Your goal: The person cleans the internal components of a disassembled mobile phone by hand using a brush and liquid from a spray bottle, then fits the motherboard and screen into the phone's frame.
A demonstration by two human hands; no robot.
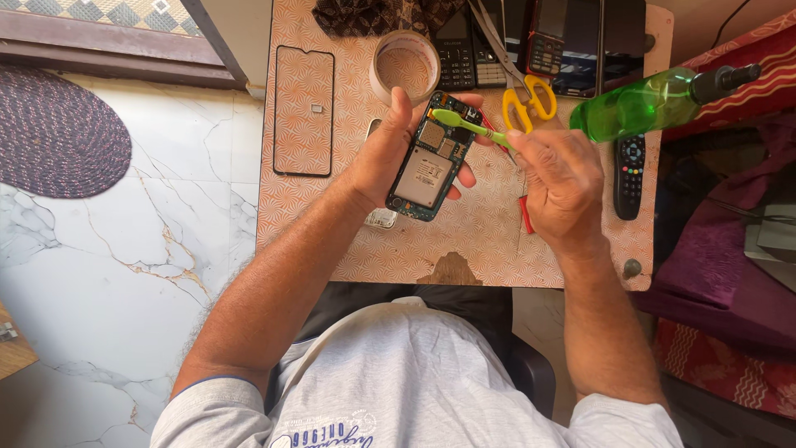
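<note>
Left hand (388, 158) grips opened phone (429, 166); right hand (564, 187) apparently pinches green brush (464, 124).

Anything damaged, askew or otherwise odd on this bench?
Yes. The table has a chipped patch in its patterned surface at the near edge. The phone in the left hand has its back off, circuit board bare, with the right hand holding a green brush on it. Nothing looks spilled.

Grey short-sleeved T-shirt (414, 373), blue print; blue-trimmed sleeve; bare forearms
</note>
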